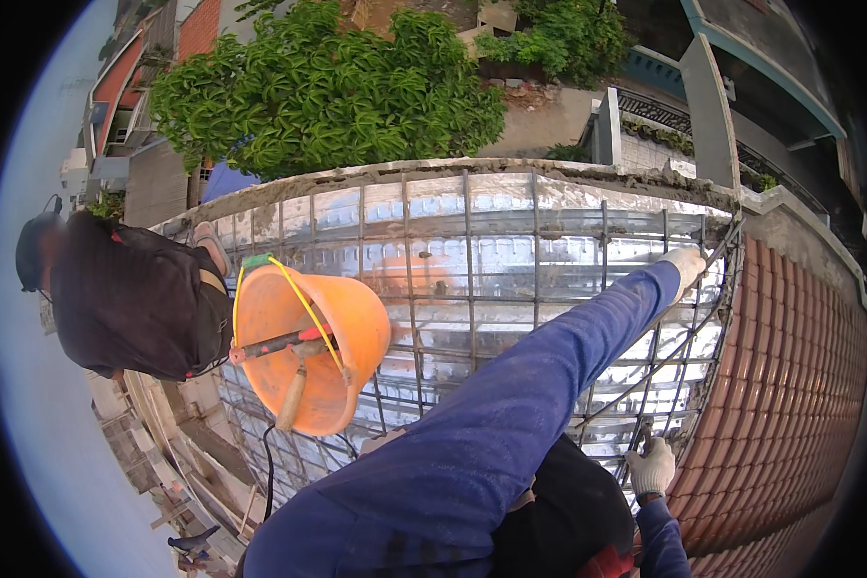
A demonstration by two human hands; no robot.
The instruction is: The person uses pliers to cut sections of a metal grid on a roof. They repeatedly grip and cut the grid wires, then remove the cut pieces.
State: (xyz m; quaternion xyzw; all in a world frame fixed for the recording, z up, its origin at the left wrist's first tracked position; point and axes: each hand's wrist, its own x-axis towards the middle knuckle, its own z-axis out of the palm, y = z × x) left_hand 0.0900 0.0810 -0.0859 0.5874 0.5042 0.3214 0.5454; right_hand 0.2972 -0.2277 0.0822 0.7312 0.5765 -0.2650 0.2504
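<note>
My left hand [686,273], in a white knit glove, reaches out to the far right corner of a steel rebar grid [469,270]. Its fingers are curled at the end of a bar there. Closer to me, my right hand [652,468], gloved alike, is closed around a small dark hand tool [643,435] that looks like pliers, its tip among the bars. The grid lies over shiny ribbed metal decking [501,252]. Thin bars cross it diagonally between my hands.
An orange bucket [361,332] with a yellow handle holds a wooden-handled tool [294,397] and a red-and-black tool [277,345]. Another person [140,289] in dark clothes is at the left. Brown roof tiles [780,385] border the right side; a rough concrete edge [568,170] runs along the far side.
</note>
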